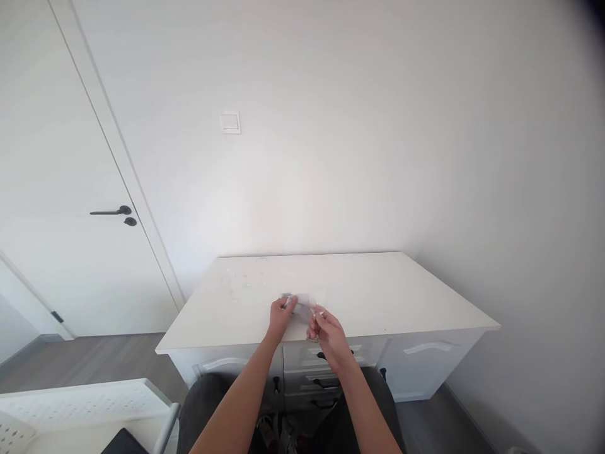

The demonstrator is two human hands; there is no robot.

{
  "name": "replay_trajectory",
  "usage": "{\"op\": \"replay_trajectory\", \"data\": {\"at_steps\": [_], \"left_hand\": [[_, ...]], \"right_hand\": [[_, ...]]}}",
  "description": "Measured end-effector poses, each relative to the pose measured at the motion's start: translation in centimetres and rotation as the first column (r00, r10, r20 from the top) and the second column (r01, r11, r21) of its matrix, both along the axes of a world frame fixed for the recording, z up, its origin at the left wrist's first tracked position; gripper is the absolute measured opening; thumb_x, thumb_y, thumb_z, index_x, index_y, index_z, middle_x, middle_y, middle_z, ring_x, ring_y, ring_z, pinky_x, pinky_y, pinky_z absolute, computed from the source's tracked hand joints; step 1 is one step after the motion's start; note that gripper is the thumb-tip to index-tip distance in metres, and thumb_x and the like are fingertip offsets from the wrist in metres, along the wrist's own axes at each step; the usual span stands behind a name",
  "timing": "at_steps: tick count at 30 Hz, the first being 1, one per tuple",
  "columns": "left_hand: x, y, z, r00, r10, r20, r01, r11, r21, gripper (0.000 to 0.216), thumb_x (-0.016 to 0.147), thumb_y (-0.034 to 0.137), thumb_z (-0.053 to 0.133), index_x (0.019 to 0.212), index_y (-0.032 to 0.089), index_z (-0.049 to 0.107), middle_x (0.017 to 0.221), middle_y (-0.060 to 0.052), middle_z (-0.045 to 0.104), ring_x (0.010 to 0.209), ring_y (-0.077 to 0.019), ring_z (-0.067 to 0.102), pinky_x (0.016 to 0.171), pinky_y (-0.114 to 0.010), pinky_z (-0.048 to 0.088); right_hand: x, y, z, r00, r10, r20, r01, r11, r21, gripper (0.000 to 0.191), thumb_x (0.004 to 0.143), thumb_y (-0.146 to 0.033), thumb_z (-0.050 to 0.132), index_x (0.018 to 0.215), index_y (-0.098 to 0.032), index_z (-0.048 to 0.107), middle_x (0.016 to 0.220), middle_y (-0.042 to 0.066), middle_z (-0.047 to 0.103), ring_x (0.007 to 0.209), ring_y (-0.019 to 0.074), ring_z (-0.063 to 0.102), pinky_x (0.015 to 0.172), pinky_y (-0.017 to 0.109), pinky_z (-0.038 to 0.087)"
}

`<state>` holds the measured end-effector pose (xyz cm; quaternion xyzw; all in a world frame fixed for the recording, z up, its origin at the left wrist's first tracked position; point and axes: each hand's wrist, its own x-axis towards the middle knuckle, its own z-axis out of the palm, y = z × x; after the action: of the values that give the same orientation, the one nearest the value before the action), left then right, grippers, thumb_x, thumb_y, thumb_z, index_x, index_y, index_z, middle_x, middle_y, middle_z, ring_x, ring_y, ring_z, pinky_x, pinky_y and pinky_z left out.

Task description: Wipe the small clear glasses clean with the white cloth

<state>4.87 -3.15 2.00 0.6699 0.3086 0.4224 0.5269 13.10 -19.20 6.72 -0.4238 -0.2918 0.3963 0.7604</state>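
Both hands are at a small clear plastic bag (303,308) above the front part of the white cabinet top. My left hand (282,316) pinches its left end between thumb and fingers. With curled fingers, my right hand (329,334) grips the right end, where the plastic looks crumpled. What the bag contains, if anything, is too faint to make out. Several tiny clear or whitish pieces (246,285) lie scattered on the left of the cabinet top, too small to name.
The white cabinet (378,290) stands against the wall, with dark handles on its drawers and doors. A white door with a black handle (111,211) is on the left. At lower left is a white perforated cart (94,403) with a dark object (123,442) inside.
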Motion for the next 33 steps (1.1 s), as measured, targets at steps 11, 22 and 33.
{"op": "replay_trajectory", "data": {"at_steps": [11, 22, 33], "left_hand": [[-4.7, -1.1, 7.4, 0.990, -0.022, 0.140, 0.066, 0.947, -0.316, 0.053, 0.075, 0.068, 0.072, 0.081, 0.015, 0.068, 0.068, -0.001, 0.059, 0.061, -0.0141, 0.051, 0.057, -0.026, 0.044], [-9.5, -6.8, 10.8, 0.978, -0.121, 0.171, 0.162, 0.954, -0.252, 0.018, 0.077, 0.027, 0.070, 0.094, 0.022, 0.065, 0.070, 0.004, 0.055, 0.059, -0.0113, 0.050, 0.054, -0.021, 0.041], [-5.2, -11.3, 6.4, 0.890, -0.229, 0.395, 0.397, 0.815, -0.423, 0.044, 0.087, 0.052, 0.057, 0.121, 0.025, 0.060, 0.097, -0.010, 0.071, 0.069, -0.0228, 0.067, 0.059, -0.036, 0.054]], "right_hand": [[-0.3, 3.0, 1.4, 0.988, 0.150, -0.043, -0.154, 0.981, -0.119, 0.045, 0.079, -0.061, 0.075, 0.083, -0.016, 0.070, 0.059, 0.001, 0.058, 0.055, 0.0150, 0.059, 0.043, 0.022, 0.034], [-4.0, -1.3, 2.3, 0.868, 0.467, -0.172, -0.471, 0.882, 0.014, 0.045, 0.085, -0.059, 0.072, 0.074, -0.015, 0.068, 0.051, -0.003, 0.048, 0.045, 0.0116, 0.051, 0.036, 0.022, 0.025], [-3.4, -4.1, 1.2, 0.890, 0.445, -0.096, -0.455, 0.880, -0.139, 0.051, 0.082, -0.070, 0.066, 0.075, -0.020, 0.058, 0.049, -0.003, 0.052, 0.043, 0.0140, 0.053, 0.036, 0.022, 0.032]]}}
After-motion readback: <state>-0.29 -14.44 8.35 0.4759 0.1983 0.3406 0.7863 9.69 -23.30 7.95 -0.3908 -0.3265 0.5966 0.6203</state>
